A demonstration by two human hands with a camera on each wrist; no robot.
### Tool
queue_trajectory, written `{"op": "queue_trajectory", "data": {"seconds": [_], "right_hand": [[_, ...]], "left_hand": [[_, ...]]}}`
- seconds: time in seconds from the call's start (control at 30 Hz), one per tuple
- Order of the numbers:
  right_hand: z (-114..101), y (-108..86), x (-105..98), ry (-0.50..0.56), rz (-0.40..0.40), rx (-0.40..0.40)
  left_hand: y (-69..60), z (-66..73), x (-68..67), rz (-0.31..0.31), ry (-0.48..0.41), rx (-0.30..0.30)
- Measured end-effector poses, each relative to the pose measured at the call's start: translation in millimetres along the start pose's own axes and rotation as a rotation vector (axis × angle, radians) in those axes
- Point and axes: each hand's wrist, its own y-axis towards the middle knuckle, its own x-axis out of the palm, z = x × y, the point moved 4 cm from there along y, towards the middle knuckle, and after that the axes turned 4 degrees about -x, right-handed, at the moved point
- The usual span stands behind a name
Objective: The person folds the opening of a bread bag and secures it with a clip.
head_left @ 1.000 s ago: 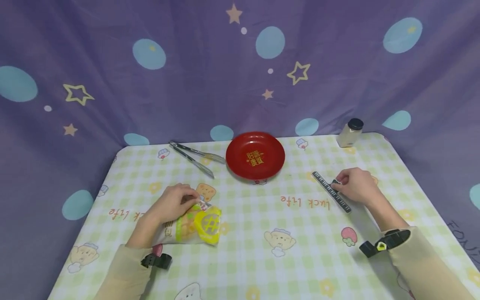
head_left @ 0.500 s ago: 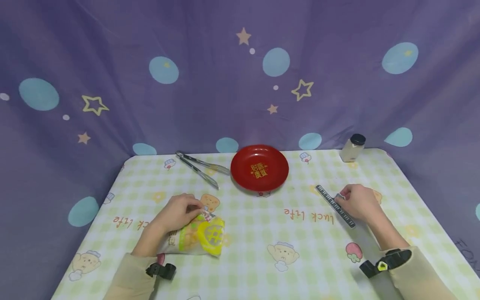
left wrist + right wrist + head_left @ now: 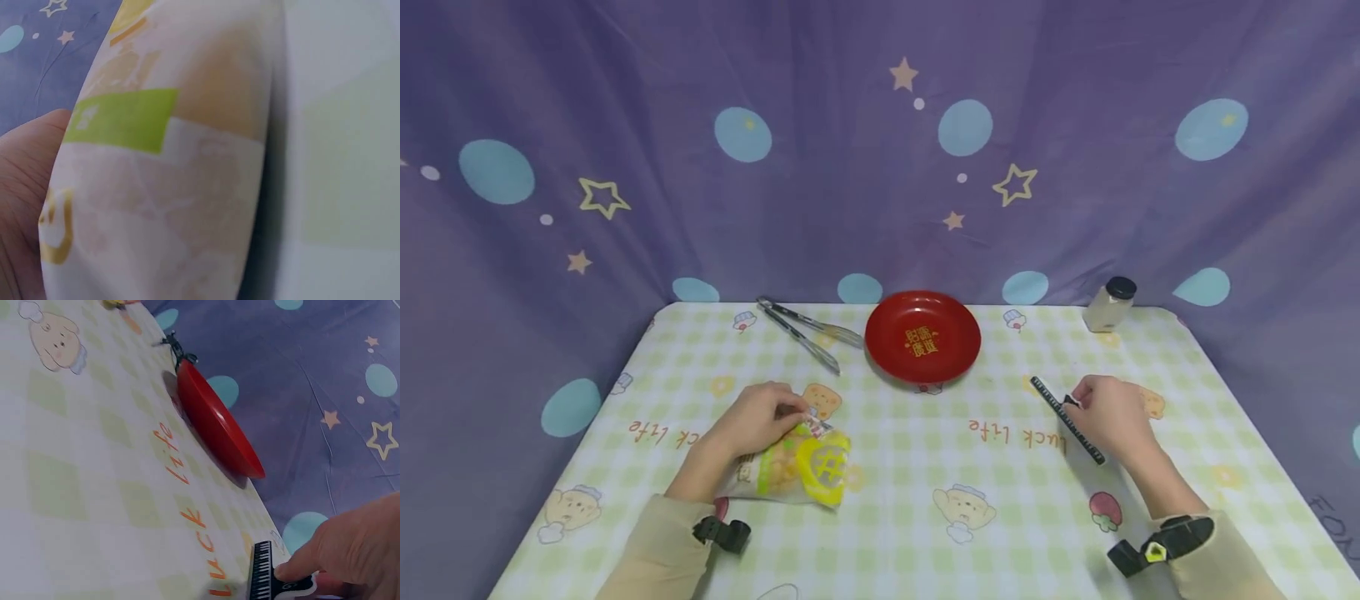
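From the red plate (image 3: 922, 367), the yellow-and-white bag (image 3: 786, 477) lies between seven and eight o'clock; the left hand (image 3: 756, 418) pinches its edge, fingers nearly closed. Toward four o'clock, the right hand (image 3: 1116, 414) pinches the piano-patterned clip (image 3: 262, 575) likewise.

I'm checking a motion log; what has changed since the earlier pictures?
The right hand has tilted the keyboard-patterned strip, its face turning from the head camera; nothing newly held or released. The left hand still pinches the bag; plate, tongs and jar stayed.
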Motion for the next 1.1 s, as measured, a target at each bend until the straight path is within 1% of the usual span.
{"op": "queue_trajectory", "data": {"seconds": [0.1, 0.17, 0.27, 0.37, 0.47, 0.53, 0.6, 0.7, 0.77, 0.83, 0.97, 1.1], "right_hand": [[-7, 0.0, 6, 0.000, 0.082, -0.060], [-9, -2.3, 7, -0.009, 0.128, -0.080], [-13, -5.3, 10, -0.015, 0.169, -0.122], [-16, -7.7, 12, 0.007, 0.145, -0.138], [-17, -7.9, 11, 0.033, 0.084, -0.138], [-16, -8.9, 9, 0.033, 0.044, -0.130], [-14, -10.3, 5, 0.032, 0.021, -0.116], [-13, -13.3, 0, 0.030, 0.049, -0.122], [-15, -13.5, -2, 0.047, 0.075, -0.121], [-18, -12.4, -2, 0.070, 0.092, -0.124], [-26, -5.6, 0, 0.132, 0.075, -0.095], [-33, 0.9, 5, 0.185, 0.059, -0.089]], "left_hand": [[-2.6, -2.7, -7.3, 0.000, 0.013, -0.015], [-1.3, -2.6, -9.1, -0.004, 0.013, -0.012], [-2.4, -3.4, -10.0, -0.008, 0.015, -0.025], [-6.2, -3.7, -8.7, -0.023, 0.017, -0.046], [-8.1, -3.2, -7.4, -0.027, 0.018, -0.062], [-6.8, -0.9, -6.6, -0.019, 0.013, -0.056], [-3.9, 2.2, -6.0, -0.005, 0.004, -0.033], [0.0, 6.1, -3.8, 0.010, 0.001, -0.014], [0.2, 6.5, -2.8, 0.010, 0.003, -0.013], [-1.1, 5.3, -2.1, 0.007, 0.008, -0.027], [-3.7, 3.5, -3.9, 0.014, 0.009, -0.031], [-5.4, 3.1, -5.4, 0.018, 0.002, -0.032]]}}
